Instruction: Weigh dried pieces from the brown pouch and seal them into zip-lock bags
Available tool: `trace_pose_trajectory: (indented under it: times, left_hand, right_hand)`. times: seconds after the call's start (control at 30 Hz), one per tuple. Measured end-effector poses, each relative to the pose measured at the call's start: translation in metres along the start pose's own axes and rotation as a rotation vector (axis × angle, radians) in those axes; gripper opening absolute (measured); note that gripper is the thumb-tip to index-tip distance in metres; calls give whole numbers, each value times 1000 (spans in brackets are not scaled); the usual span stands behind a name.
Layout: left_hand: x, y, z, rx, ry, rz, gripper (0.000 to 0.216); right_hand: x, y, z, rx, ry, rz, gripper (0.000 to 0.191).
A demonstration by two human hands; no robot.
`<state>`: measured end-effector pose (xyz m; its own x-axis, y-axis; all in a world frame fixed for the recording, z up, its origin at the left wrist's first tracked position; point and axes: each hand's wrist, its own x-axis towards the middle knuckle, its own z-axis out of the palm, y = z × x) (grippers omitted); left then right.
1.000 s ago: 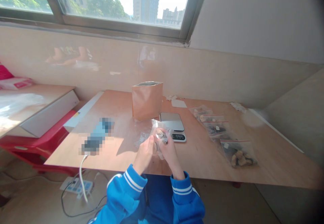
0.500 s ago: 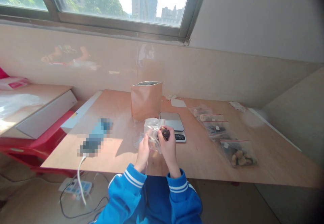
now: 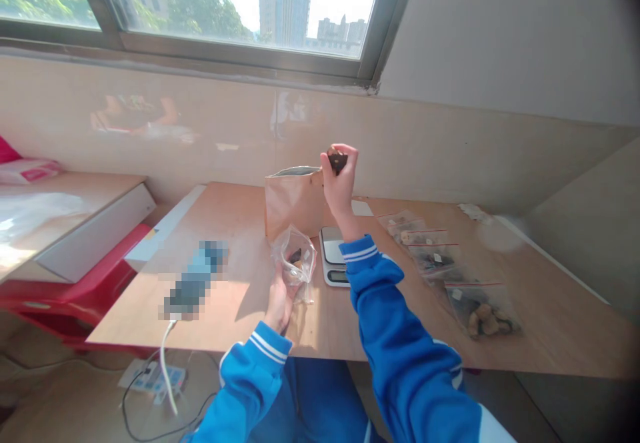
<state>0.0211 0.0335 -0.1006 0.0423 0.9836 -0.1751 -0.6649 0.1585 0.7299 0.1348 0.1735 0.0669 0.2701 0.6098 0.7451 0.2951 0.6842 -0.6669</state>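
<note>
My right hand (image 3: 341, 189) is raised by the upper right corner of the brown paper pouch (image 3: 290, 204), its fingers closed round a dark brown dried mushroom (image 3: 337, 161). The pouch stands upright with its mouth gaping and a silvery lining showing. Lower down, my left hand (image 3: 280, 301) grips a clear plastic bag (image 3: 306, 271) by its left side, just above the table. That bag's mouth is open, and a dark piece and a paler piece show inside. Beside it, partly behind my right forearm, lies a white kitchen scale (image 3: 330, 256) with a silver plate.
Several zip bags with dried pieces lie in a row on the right, the nearest bag (image 3: 483, 313) holding tan lumps. A blurred phone (image 3: 195, 279) with a white cable lies left. A power strip (image 3: 160, 377) and a red stool (image 3: 100, 296) are beyond the table's left edge.
My right hand has left the plastic bag and risen forward to the pouch with the mushroom. My left hand keeps the bag, whose opening now faces me.
</note>
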Motion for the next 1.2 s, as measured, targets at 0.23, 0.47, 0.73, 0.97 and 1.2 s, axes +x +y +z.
trace_pose_trajectory:
  times: [0.23, 0.47, 0.73, 0.97, 1.2]
  left_hand:
    - [3, 0, 0, -24, -3, -51, 52]
    - [2, 4, 3, -28, -46, -54, 45]
    - [2, 3, 2, -3, -23, -76, 45]
    - [4, 0, 0, -10, 18, -84, 46]
    - [2, 3, 1, 14, 13, -94, 47]
  right_hand:
    - [36, 27, 39, -208, -413, -300, 16]
    - [19, 29, 34, -281, -501, -342, 18]
    - [28, 20, 18, -410, -639, -358, 20]
    - [20, 30, 11, -504, -670, -361, 50]
    - [11, 14, 8, -542, -750, -238, 38]
